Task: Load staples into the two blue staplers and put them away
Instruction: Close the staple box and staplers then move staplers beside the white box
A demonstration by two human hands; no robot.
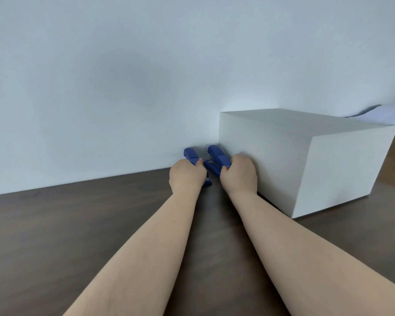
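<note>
Two blue staplers lie side by side at the far edge of the dark wooden table (78, 224), their noses toward the white wall. My left hand (186, 176) is closed around the rear of the left blue stapler (191, 156). My right hand (238, 175) grips the rear of the right blue stapler (217, 159), which sits right next to the white box. The back ends of both staplers are hidden under my hands. No staples are visible.
A large white box (306, 156) stands on the table just right of my right hand, against the wall. Behind it at the far right lie some white papers (388, 115). The white wall (100, 87) closes off the table's far edge.
</note>
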